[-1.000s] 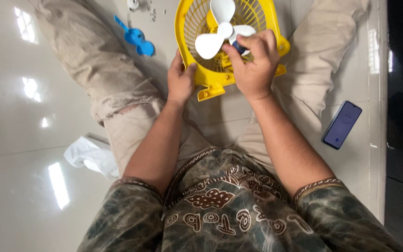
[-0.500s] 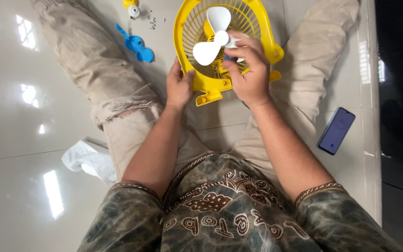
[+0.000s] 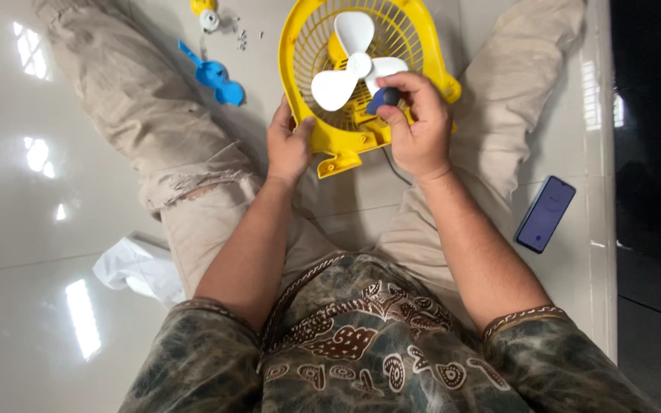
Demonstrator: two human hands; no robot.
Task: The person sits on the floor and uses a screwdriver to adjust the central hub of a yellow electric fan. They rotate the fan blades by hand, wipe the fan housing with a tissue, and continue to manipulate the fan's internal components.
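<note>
Glossy white floor tiles (image 3: 55,252) are spreading around us as we are sitting. Our left hand (image 3: 288,145) is clasping the yellow fan housing's (image 3: 346,141) rim between our knees; our right hand (image 3: 418,126), having shifted lower, is pinching a dark blue screwdriver handle (image 3: 384,98) beside the white blades (image 3: 353,65).

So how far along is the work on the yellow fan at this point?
Done: the front grille looks off, since the white blades sit exposed in the yellow fan housing. In hand: the left hand steadies the housing's lower rim while the right hand holds a dark blue handle near the hub. Left: small parts and a blue piece lie loose on the floor.
</note>
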